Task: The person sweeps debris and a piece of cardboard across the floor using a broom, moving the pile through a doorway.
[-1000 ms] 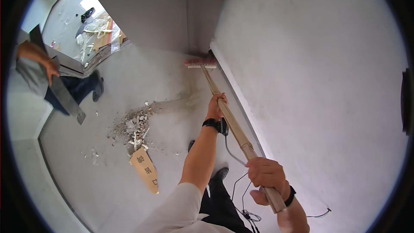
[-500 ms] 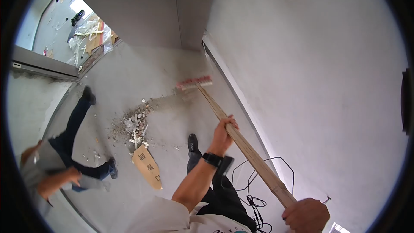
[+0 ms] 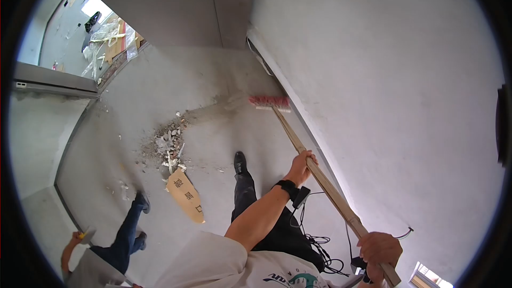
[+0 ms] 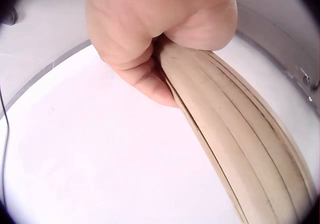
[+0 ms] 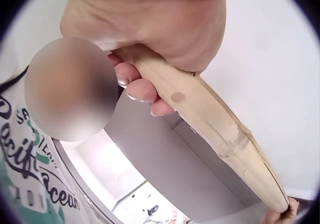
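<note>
A push broom with a bamboo handle [image 3: 330,192] slants across the head view, its red-bristled head [image 3: 269,102] on the floor close by the right wall's foot. Partway down the handle, my left hand [image 3: 302,167] grips the bamboo; its fingers wrap the pole in the left wrist view [image 4: 155,28]. Near the upper end my right hand [image 3: 380,250] holds the same pole, fingertips [image 5: 141,90] curled around it in the right wrist view. Left of the broom lies a heap of rubble [image 3: 169,137], with a piece of cardboard [image 3: 184,194] at its near side.
Another person [image 3: 114,250] stands at the lower left, a scraper-like tool [image 3: 87,234] in hand. Black cables [image 3: 320,248] hang beside my legs. A grey door panel [image 3: 160,5] stands ahead; through the doorway lie plastic sheets and cardboard [image 3: 114,42]. The wall [image 3: 384,101] runs along the right.
The broom head came back from the far corner, then shifted right to the wall's foot. Both hands kept hold of the handle. The other person moved from the doorway to the lower left.
</note>
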Demonstrator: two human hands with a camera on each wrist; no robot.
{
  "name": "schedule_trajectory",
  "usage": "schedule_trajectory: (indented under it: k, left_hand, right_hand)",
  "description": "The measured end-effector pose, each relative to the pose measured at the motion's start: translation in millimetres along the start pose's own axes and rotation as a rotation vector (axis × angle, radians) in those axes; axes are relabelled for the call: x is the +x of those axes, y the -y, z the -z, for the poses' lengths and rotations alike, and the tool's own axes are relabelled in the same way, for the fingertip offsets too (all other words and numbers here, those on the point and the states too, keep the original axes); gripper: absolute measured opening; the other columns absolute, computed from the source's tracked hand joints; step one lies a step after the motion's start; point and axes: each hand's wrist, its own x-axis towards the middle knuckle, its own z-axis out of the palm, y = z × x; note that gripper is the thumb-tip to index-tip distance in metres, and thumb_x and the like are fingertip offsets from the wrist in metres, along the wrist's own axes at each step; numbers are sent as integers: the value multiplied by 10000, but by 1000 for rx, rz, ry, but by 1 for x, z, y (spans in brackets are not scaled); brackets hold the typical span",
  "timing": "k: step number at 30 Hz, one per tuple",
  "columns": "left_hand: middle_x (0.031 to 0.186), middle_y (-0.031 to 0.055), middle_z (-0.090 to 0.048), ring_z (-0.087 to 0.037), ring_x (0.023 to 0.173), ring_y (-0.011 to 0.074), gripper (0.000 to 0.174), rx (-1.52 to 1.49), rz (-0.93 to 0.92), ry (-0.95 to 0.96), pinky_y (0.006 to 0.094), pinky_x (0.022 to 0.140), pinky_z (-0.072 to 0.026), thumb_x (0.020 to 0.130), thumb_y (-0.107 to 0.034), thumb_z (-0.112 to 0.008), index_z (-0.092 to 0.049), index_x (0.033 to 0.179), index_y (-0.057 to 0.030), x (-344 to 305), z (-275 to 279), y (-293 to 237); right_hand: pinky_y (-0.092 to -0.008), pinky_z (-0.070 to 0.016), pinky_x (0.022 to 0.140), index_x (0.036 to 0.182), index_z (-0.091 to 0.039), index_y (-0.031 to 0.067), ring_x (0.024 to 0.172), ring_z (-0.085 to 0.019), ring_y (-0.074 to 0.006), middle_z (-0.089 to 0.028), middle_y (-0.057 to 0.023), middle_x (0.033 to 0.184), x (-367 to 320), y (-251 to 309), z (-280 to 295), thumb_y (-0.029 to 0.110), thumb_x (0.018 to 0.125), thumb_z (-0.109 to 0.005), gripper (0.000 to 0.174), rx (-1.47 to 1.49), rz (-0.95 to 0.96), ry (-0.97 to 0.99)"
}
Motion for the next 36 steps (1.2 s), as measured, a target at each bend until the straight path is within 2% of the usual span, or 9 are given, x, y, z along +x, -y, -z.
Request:
schedule_trajectory:
  k: [5, 7, 12, 15, 19, 29, 31, 32, 36]
  left_hand:
    - [694, 51, -474, -493, 619, 158, 209, -4, 89, 5, 296, 613, -448, 820, -69, -431, -365, 1016, -35, -47, -39, 16]
    - [685, 52, -476, -498, 625, 157, 213, -1, -1, 33, 292, 611, -449, 820, -65, -437, -368, 1020, -36, -55, -62, 7]
    - [661, 27, -472, -494, 579, 127, 187, -31, -95, 16, 246, 556, -442, 779, -43, -488, -431, 957, -33, 15, -41, -48]
    - [644, 53, -474, -488, 572, 160, 126, 118, -48, -29, 282, 567, -444, 814, -105, -462, -434, 920, -42, 26, -22, -36]
    - [597, 78, -472, -496, 557, 197, 87, 261, 55, -120, 315, 551, -438, 827, -123, -446, -447, 798, -41, 3, 11, 35]
    - [678, 67, -471, -507, 632, 160, 79, 544, 451, -138, 287, 587, -457, 779, -91, -479, -428, 767, -32, -60, -76, 115]
    - [662, 72, -464, -504, 606, 166, 79, 690, 513, -128, 285, 566, -454, 759, -70, -499, -432, 734, -37, -38, -65, 117]
    - [643, 71, -463, -497, 571, 168, 81, 612, 522, -187, 279, 542, -451, 737, -43, -518, -441, 711, -38, -15, -43, 116]
    - [634, 66, -471, -495, 559, 167, 64, 532, 385, -158, 286, 531, -447, 732, -29, -523, -459, 729, -25, 9, 10, 55]
  right_hand:
    - [-351, -468, 457, 483, -439, 50, 447, -503, -215, -460, -80, 471, -8, 38, 17, 277, 700, -646, 377, 188, 158, -113]
    - [-352, -478, 472, 534, -459, 46, 490, -514, -215, -490, -82, 530, -1, 44, 35, 256, 696, -626, 313, 203, 254, 183]
    - [-333, -469, 467, 479, -423, 65, 367, -472, -192, -456, -46, 428, 10, -7, -13, 277, 765, -646, 420, 48, 70, -186]
    - [-342, -473, 499, 479, -396, 43, 384, -466, -202, -432, -61, 424, 3, -20, -1, 254, 752, -654, 430, 9, 27, -23]
    - [-315, -455, 453, 460, -405, 62, 352, -460, -188, -436, -47, 416, -44, 2, 7, 161, 736, -610, 358, -56, -70, -244]
    - [-324, -341, 460, 577, -390, 85, 424, -350, -157, -367, -20, 509, -44, 88, 47, 272, 719, -601, 315, -7, 71, -246]
    - [-294, -402, 410, 541, -427, 97, 365, -451, -172, -472, -30, 453, -34, 65, -2, 341, 798, -602, 396, -97, -38, -873]
    - [-307, -392, 430, 555, -422, 90, 423, -464, -176, -463, -40, 486, -11, 59, 11, 372, 781, -620, 412, -144, 1, -225]
    - [-341, -419, 485, 548, -435, 48, 457, -471, -196, -477, -55, 495, -3, 25, -28, 231, 682, -665, 323, -60, -68, -51]
